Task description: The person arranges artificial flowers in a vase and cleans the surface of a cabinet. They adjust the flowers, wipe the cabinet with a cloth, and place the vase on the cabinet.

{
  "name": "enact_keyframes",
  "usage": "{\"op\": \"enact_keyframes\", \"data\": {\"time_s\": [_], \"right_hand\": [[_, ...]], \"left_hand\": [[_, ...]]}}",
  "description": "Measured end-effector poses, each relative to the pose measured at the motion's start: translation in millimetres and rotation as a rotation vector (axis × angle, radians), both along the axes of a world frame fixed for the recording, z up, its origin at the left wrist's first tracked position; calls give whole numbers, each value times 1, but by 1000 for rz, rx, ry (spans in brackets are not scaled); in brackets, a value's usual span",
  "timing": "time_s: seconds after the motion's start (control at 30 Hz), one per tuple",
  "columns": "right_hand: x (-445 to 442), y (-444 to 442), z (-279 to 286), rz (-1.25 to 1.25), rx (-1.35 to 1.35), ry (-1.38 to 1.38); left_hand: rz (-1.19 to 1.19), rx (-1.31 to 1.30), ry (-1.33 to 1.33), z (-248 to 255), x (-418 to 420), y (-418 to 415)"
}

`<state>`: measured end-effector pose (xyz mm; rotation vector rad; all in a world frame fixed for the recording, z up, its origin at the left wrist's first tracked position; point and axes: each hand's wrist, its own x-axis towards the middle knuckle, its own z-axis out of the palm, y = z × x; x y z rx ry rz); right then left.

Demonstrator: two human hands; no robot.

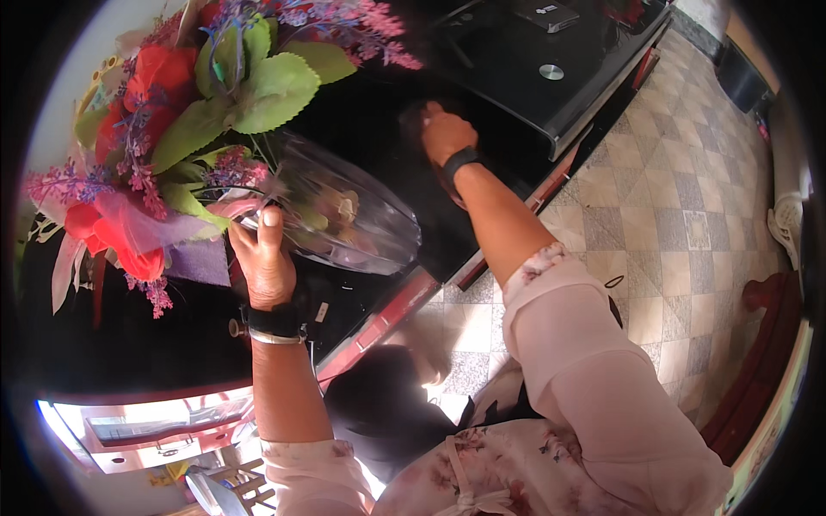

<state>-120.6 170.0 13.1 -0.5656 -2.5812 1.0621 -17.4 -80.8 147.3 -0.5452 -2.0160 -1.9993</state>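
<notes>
My left hand (264, 258) grips the neck of a clear vase (361, 219), which lies tilted over a glossy black cabinet top (387, 148). Out of its mouth spreads a large bunch of artificial flowers (155, 161), with red blooms, broad green leaves and pink and purple sprigs. Farther right, my right hand (448, 134) is down at the black surface with its fingers curled. Something dark and blurred shows beside those fingers, perhaps a cloth; what they hold is unclear.
A raised black glass panel (516, 71) with a round silver disc (551, 71) and a dark flat box (548, 14) is beyond my right hand. Red-trimmed drawers (387, 316) run along the front edge. Tiled floor (645, 174), a black bin (742, 77) and dark red wooden furniture (748, 361) lie right.
</notes>
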Motion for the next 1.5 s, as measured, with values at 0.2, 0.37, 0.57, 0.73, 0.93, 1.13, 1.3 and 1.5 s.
{"op": "enact_keyframes", "data": {"time_s": [0.2,0.37,0.57,0.73,0.93,1.13,1.3,1.5], "right_hand": [[-29,-54,-16,368,196,-193],[-21,-22,-34,520,128,-196],[88,12,-9,637,232,-135],[179,14,16,779,340,-251],[177,69,21,776,-565,161],[160,57,47,304,-1436,275],[173,17,86,649,-1565,613],[145,-27,36,643,-1114,701]], "left_hand": [[6,-65,-16,1,0,5],[-9,-23,35,2,-1,19],[66,-54,74,1,-4,18],[126,-49,84,5,-2,37],[342,-41,212,14,2,84],[204,5,-47,20,19,105],[-7,-210,-27,44,15,76],[-93,14,-84,25,-7,79]]}}
